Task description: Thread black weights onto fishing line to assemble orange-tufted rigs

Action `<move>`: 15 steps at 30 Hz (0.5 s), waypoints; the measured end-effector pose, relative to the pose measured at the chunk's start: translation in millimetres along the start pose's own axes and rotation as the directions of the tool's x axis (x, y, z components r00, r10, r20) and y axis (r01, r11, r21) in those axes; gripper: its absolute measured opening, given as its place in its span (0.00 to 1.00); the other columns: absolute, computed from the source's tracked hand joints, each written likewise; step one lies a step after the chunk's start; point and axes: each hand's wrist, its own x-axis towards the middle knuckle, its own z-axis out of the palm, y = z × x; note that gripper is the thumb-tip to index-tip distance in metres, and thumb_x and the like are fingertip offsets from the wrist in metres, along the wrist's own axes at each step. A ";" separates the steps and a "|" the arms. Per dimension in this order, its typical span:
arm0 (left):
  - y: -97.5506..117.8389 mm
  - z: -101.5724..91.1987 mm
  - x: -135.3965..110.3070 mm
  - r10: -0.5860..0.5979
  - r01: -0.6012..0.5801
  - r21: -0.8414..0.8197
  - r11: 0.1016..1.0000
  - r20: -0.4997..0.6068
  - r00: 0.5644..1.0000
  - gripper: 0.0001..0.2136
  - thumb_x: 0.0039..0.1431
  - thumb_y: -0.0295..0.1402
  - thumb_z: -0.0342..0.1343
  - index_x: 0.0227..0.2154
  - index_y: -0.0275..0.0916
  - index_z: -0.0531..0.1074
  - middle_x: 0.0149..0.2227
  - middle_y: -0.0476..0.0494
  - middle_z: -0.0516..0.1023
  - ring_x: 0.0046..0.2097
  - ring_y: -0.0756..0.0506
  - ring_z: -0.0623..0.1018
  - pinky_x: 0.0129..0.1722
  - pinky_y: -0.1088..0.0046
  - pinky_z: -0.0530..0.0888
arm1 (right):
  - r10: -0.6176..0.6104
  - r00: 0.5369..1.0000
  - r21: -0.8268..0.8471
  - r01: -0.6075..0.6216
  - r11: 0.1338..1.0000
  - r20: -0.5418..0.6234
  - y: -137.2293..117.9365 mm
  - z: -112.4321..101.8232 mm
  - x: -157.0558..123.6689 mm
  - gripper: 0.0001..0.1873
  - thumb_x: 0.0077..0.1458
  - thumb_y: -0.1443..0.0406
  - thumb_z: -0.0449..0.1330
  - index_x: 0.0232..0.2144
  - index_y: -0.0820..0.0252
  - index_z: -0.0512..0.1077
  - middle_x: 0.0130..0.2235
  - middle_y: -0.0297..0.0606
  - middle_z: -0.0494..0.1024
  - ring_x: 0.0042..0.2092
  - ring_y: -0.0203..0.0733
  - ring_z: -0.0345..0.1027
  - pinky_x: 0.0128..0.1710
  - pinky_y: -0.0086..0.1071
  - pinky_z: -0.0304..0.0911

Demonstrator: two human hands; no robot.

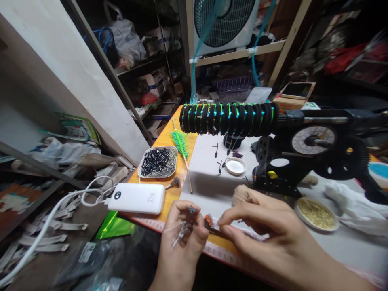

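My left hand (pixel 184 242) is closed at the front of the table, thumb and forefinger together at a small dark piece with an orange end (pixel 208 220). Thin clear strands (pixel 181 233) lie across its palm, and a small dark tuft (pixel 192 209) shows at the bent forefinger. From the right, my right hand (pixel 269 226) reaches in with thumb and forefinger pinched at the other side of the orange-ended piece. A tan wrapping (pixel 241 195) covers one of its fingers. What exactly the right fingertips grip is too small to make out.
Behind my hands stands a black winding device with a ribbed roller (pixel 228 118) wrapped in teal and green threads. A tray of dark beads (pixel 159 162), a white power bank (pixel 137 198) and a green brush (pixel 180 143) lie left; a dish of gold beads (pixel 317 215) sits right.
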 end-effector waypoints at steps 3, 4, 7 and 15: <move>-2.9 6.3 -3.9 0.009 0.004 -0.133 0.991 0.096 0.995 0.20 0.55 0.52 0.64 0.35 0.39 0.70 0.26 0.52 0.69 0.25 0.55 0.61 0.27 0.79 0.60 | 0.049 0.998 0.051 -0.047 0.998 -0.027 0.8 0.9 -2.0 0.08 0.59 0.71 0.61 0.32 0.56 0.79 0.25 0.31 0.64 0.26 0.34 0.59 0.23 0.27 0.53; -5.0 7.8 -4.6 0.007 0.011 -0.157 0.987 0.117 0.993 0.19 0.58 0.51 0.62 0.34 0.39 0.69 0.26 0.52 0.69 0.24 0.55 0.60 0.26 0.79 0.59 | 0.073 0.997 0.070 -0.071 0.995 -0.029 2.0 1.5 -3.3 0.08 0.60 0.70 0.61 0.33 0.55 0.79 0.25 0.31 0.66 0.27 0.34 0.60 0.23 0.27 0.54; -12.6 11.0 -6.3 -0.011 0.036 -0.205 0.978 0.124 0.992 0.14 0.64 0.44 0.59 0.31 0.39 0.67 0.25 0.52 0.71 0.23 0.56 0.59 0.23 0.80 0.55 | 0.160 0.987 0.165 -0.156 0.974 -0.015 5.6 4.4 -7.6 0.07 0.62 0.68 0.61 0.33 0.55 0.80 0.28 0.34 0.71 0.29 0.35 0.65 0.25 0.27 0.59; -22.8 11.9 -10.9 0.006 0.029 -0.207 0.978 0.163 0.987 0.13 0.67 0.41 0.56 0.31 0.39 0.65 0.26 0.51 0.74 0.21 0.57 0.57 0.22 0.78 0.51 | 0.303 0.950 0.462 -0.302 0.834 0.075 6.9 5.9 -8.0 0.09 0.65 0.62 0.60 0.33 0.56 0.79 0.35 0.37 0.72 0.33 0.36 0.71 0.29 0.26 0.67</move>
